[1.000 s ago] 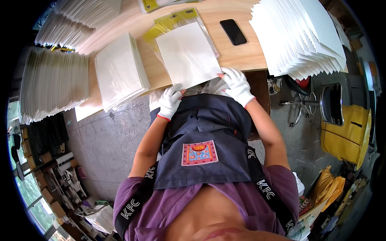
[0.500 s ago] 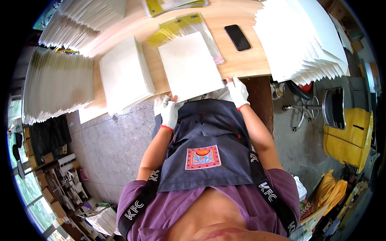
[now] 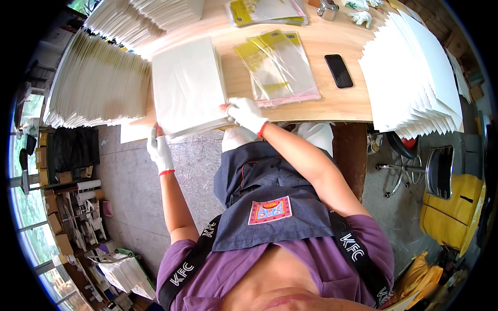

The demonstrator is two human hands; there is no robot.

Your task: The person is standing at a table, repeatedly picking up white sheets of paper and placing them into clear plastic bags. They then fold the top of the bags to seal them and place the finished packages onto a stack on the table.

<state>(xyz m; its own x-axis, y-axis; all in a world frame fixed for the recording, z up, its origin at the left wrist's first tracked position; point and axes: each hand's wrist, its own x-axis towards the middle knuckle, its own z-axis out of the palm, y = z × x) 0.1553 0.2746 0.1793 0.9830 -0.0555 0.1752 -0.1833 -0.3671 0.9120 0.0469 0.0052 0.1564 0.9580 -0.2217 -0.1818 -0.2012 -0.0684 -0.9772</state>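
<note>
A stack of flat white packs [image 3: 189,85] lies at the left middle of the table, its near edge by the table's front. The top pack has a plastic sheen. My left hand [image 3: 160,150], in a white glove with a red cuff, is closed at the stack's near left corner, thumb on the edge. At the near right corner, my right hand [image 3: 246,114], gloved the same way, is closed with its fingertips against the edge. Its finger undersides are hidden. Clear plastic bags with yellow print [image 3: 280,67] lie flat to the right of the stack.
A black phone [image 3: 339,71] lies beyond the bags, before a tall fanned pile of white sheets [image 3: 410,78]. Tall white piles [image 3: 98,78] stand at the left. More yellow-printed bags [image 3: 267,11] and a loose glove [image 3: 360,19] are at the back. A wheeled chair [image 3: 440,171] stands right.
Both hands have moved left with the white pack, from over the printed bags to the stack, where the pack now lies on top. The bags are uncovered. The view has shifted.
</note>
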